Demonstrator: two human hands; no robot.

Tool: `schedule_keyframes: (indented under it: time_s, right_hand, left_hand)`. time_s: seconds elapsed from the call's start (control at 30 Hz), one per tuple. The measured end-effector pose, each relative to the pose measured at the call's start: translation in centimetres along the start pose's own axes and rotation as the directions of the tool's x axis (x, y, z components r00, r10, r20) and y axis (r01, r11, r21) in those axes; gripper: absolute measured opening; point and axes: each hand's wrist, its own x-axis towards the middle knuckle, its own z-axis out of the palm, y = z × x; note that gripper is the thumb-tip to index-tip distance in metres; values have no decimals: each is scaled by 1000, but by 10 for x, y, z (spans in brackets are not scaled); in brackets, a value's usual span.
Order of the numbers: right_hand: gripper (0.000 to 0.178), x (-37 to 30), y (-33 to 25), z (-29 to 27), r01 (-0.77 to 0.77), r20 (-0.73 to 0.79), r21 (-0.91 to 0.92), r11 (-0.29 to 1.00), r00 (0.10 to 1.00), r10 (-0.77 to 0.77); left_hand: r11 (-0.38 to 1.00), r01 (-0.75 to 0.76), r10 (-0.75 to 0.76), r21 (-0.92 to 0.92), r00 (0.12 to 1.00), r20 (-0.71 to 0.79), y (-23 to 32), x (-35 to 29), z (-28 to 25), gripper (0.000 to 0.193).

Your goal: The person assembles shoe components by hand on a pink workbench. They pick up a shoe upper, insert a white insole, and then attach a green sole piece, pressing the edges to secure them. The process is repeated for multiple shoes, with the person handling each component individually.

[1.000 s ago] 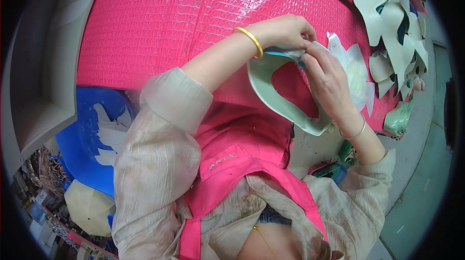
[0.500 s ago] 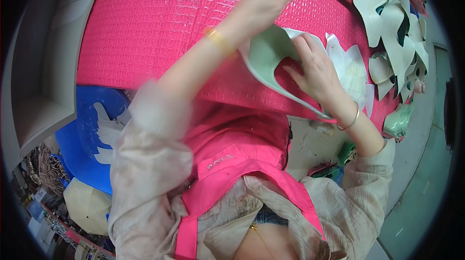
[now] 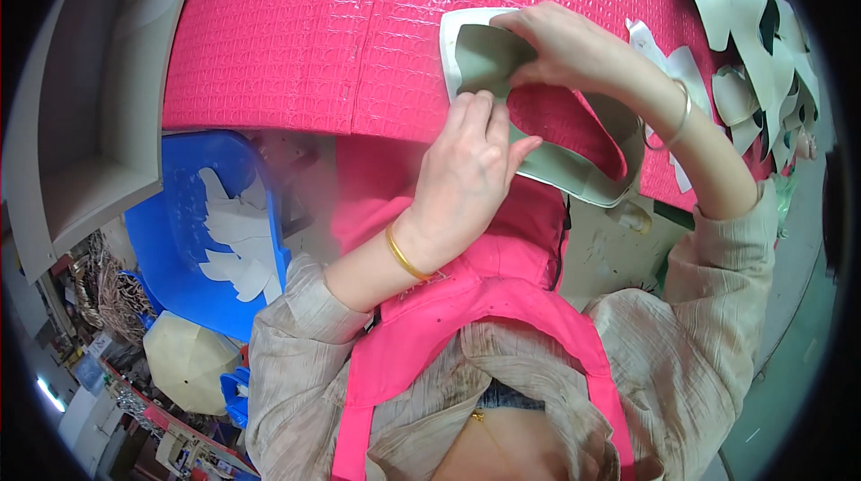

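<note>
Wrapped over the far rim, my right hand has the wall of the white, green-lined piece between thumb and fingers; my left hand rests its fingertips on the near-left edge, thumb spread away, and whether those tips pinch anything I cannot tell. From the head view, my only one, the piece sits tilted over the near edge of the pink table cover, its hole showing pink beyond; if my left fingertips slid off, I judge it could swing toward my apron or crease where my right thumb presses — and my silver bangle might catch a rim. White cut pieces lie partly behind my right forearm, crowding that side; pale shapes heap farther right; left, a blue tub holds white offcuts.
</note>
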Motion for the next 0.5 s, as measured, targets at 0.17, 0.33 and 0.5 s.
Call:
schedule_keyframes:
  time_s: [0.17,0.33,0.5]
  right_hand:
    - [32,13,-5,-14,6,156,-137,991,988,15]
    - [33,20,6,-8,90,171,-258,962,984,-46]
    - [28,23,-15,-21,18,288,-386,922,952,102]
  left_hand:
    - [972,-52,71,228,994,-79,-8,-23,31,45]
    - [942,-59,83,330,995,-58,-9,-22,34,48]
    - [900,-25,16,436,1000,23,1,4,32,47]
